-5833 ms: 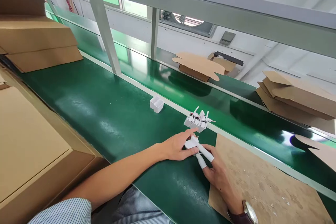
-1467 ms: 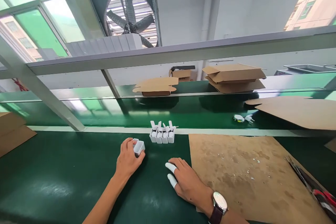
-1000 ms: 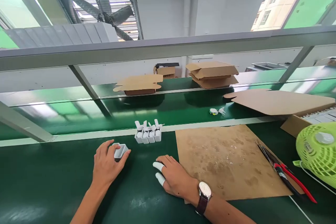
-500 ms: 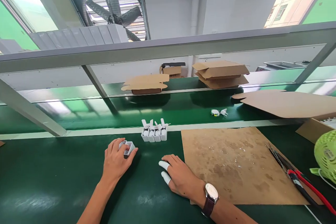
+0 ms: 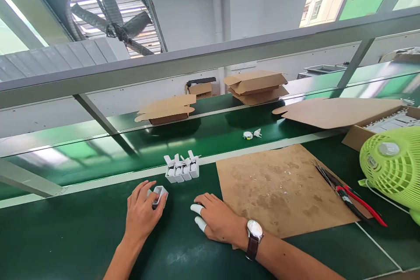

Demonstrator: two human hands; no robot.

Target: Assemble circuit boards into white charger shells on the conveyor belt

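My left hand [image 5: 142, 210] is closed round a small white plastic case [image 5: 160, 195], its hollow top facing up, low over the green table [image 5: 85, 236]. My right hand [image 5: 218, 221] lies palm down on the table, fingers loosely stretched and nothing visible in them. White finger cots cover two of its fingertips, and a watch [image 5: 254, 229] is on that wrist. Just beyond my hands, several similar white cases [image 5: 182, 173] stand in a row, with small white parts poking out of their tops.
Stained cardboard [image 5: 269, 192] lies to the right, bearing tweezers and red-handled pliers [image 5: 348, 197]. A green fan [image 5: 390, 170] stands at the right edge, near an open carton [image 5: 354, 138] of white parts. Small white pieces [image 5: 248, 135] rest on the far green strip, below stacked cardboard boxes [image 5: 257, 87].
The head view has turned right and tilted, bringing more of the fan and carton into sight. My left hand still grips the white case; my right hand stays on the table.
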